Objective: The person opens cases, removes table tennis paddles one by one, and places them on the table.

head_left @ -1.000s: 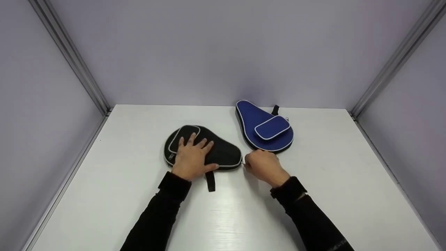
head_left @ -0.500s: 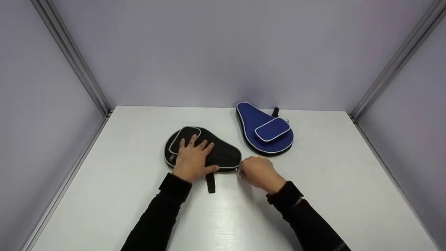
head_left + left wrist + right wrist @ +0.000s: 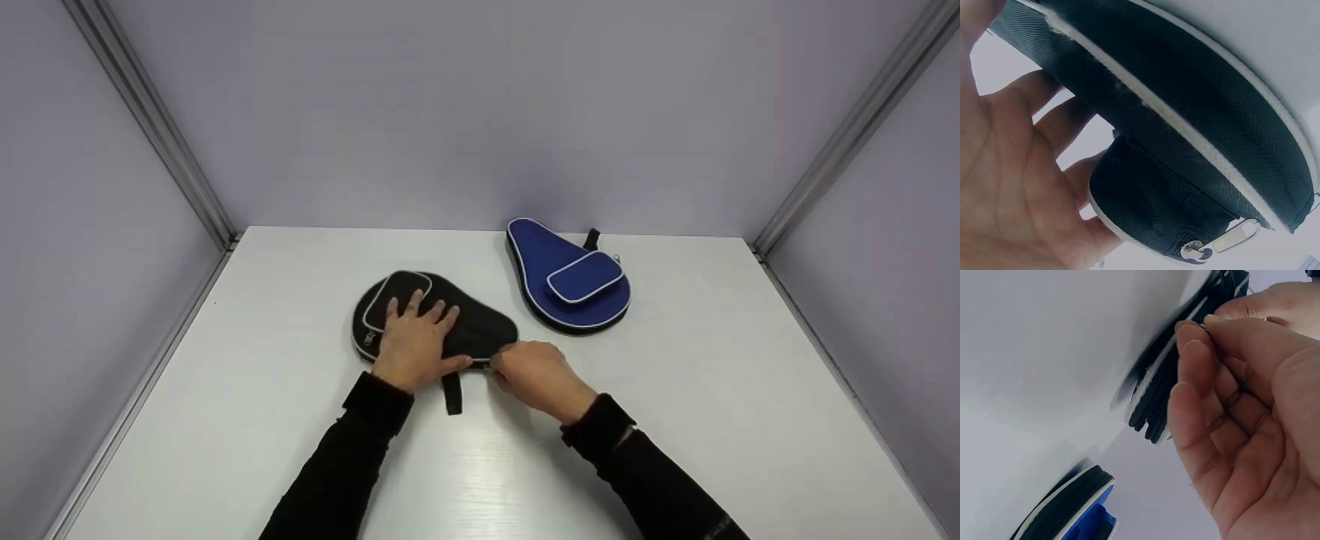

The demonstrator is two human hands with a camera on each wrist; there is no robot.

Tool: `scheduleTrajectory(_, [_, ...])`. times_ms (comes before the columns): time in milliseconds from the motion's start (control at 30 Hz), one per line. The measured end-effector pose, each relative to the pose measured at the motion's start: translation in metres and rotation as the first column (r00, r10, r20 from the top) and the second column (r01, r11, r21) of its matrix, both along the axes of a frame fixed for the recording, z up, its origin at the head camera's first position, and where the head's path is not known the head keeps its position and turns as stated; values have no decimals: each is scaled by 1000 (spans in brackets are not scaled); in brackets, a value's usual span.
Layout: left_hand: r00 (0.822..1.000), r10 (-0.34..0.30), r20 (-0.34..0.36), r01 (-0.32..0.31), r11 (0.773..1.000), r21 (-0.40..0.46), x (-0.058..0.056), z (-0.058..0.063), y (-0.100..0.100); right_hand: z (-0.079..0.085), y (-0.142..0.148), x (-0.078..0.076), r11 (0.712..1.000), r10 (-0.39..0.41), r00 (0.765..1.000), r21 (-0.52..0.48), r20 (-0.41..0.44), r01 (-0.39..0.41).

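Observation:
A black table tennis bat case [image 3: 484, 328] with pale piping lies flat on the white table, its narrow end to the right. My left hand [image 3: 411, 346] rests spread on its top, across the small front pocket [image 3: 399, 289]. That pocket's silver zipper pull [image 3: 1235, 236] hangs loose in the left wrist view. With thumb and curled forefinger, my right hand [image 3: 541, 377] pinches a small metal zipper pull [image 3: 1204, 327] at the near edge of the narrow end. Most of this pull is hidden by the fingertips. In the right wrist view, the case's edge looks parted behind the fingers.
A blue bat case [image 3: 546, 259] with a front pocket lies behind and right of the black one. The black case's strap [image 3: 452, 394] sticks out toward me. Pale walls [image 3: 480, 112] stand behind the table [image 3: 300, 255] and at both sides.
My right hand has moved left, from the tip of the black case along its near edge, carrying the zipper pull. My left hand and both cases have stayed in place.

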State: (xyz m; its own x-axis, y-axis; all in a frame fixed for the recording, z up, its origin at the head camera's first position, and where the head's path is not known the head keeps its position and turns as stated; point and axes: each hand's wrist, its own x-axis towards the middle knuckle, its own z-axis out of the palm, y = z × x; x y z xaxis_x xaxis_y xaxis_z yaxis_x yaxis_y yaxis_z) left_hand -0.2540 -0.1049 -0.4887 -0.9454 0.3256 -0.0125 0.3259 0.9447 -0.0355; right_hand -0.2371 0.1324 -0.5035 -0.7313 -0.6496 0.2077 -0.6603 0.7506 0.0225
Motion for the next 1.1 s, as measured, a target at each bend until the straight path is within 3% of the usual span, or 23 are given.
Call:
scheduleTrajectory(267, [999, -26, 19, 26, 1000, 9, -1, 2, -1, 3, 4, -1, 1000, 9, 997, -26, 78, -7])
scheduleTrajectory(433, [996, -79, 43, 78, 996, 31, -3, 3, -3, 15, 15, -7, 998, 9, 984, -70, 180, 3])
scheduleTrajectory(567, [988, -140, 60, 138, 990, 31, -5, 5, -6, 28, 27, -12, 993, -19, 978, -113, 207, 43])
scheduleTrajectory(733, [965, -247, 90, 243, 969, 47, -5, 10, -13, 36, 42, -20, 983, -53, 974, -163, 218, 90])
scheduleTrajectory(833, [943, -311, 121, 300, 949, 102, -5, 13, -16, 37, 49, -25, 976, -64, 973, -190, 221, 107])
scheduleTrajectory(967, [914, -368, 168, 343, 925, 161, -5, 17, -18, 39, 58, -32, 970, -73, 968, -207, 242, 124])
scheduleTrajectory(1100, [904, -386, 185, 359, 919, 161, -5, 19, -15, 37, 68, -40, 966, -87, 961, -212, 261, 145])
